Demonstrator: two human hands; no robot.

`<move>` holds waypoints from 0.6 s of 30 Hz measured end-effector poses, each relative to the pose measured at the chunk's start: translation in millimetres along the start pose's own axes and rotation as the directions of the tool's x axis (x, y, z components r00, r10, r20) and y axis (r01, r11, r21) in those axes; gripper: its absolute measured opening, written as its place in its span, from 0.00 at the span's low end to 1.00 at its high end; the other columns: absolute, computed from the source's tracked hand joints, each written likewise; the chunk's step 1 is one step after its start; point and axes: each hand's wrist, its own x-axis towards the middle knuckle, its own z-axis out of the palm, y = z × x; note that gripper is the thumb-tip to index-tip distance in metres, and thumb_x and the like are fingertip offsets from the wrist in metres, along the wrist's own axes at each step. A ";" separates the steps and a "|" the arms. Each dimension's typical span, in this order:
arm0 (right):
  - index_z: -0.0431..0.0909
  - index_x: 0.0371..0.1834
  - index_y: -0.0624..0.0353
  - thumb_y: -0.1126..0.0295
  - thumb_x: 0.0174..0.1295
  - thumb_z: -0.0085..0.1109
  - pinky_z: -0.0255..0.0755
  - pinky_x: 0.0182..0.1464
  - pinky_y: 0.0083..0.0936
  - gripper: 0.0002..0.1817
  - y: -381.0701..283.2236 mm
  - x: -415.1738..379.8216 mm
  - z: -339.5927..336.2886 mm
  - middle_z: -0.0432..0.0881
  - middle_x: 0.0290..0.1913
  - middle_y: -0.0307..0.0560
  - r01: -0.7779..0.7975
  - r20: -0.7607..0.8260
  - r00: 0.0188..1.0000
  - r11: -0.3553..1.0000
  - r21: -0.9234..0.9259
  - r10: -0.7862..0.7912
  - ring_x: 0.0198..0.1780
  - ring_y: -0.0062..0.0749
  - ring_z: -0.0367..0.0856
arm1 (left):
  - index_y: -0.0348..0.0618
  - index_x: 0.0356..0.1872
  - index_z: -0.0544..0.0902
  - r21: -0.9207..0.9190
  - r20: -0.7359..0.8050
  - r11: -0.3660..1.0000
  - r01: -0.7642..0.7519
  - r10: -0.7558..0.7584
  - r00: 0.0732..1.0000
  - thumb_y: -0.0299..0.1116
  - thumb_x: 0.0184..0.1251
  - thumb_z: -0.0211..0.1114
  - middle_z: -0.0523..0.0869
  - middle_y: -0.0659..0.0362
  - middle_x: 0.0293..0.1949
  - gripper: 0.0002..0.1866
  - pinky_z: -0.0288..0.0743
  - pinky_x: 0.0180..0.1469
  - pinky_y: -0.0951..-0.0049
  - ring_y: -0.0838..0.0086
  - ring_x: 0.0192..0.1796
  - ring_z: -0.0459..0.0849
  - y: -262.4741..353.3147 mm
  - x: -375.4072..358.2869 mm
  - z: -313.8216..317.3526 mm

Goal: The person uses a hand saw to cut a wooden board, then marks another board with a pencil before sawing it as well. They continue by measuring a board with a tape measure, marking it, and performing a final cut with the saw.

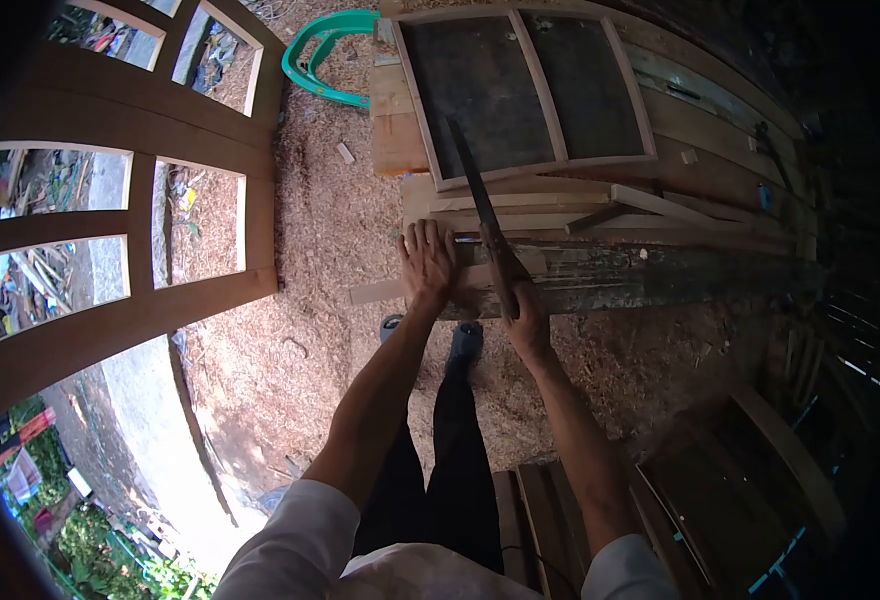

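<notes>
A hand saw (480,200) with a dark blade points up and away across the workbench, and my right hand (527,318) is closed round its handle. My left hand (427,262) lies palm down with its fingers a little apart, on a light wooden strip (378,292) that sticks out past the bench's left end. The strip runs under the saw's near part, on the dark, worn front beam (610,278) of the bench. Whether the saw's teeth touch the strip cannot be made out.
Beyond the hands, a wooden frame with dark panels (480,90) lies on the bench, with loose strips (660,205) before it. A large wooden lattice frame (60,215) stands at left. A green plastic rim (305,65) is on the shavings-covered floor (330,200). Boards (535,520) lie near my legs.
</notes>
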 end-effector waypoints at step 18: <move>0.75 0.40 0.58 0.77 0.43 0.68 0.67 0.47 0.38 0.19 -9.0 20.6 17.1 0.77 0.38 0.47 0.009 -0.033 0.999 0.998 -0.061 -0.011 0.43 0.44 0.76 | 0.43 0.47 0.76 0.049 0.204 0.999 0.009 -0.019 0.979 0.42 0.71 0.50 0.78 0.55 0.45 0.15 0.63 0.56 0.58 0.61 0.50 0.75 1.1 1.9 2.4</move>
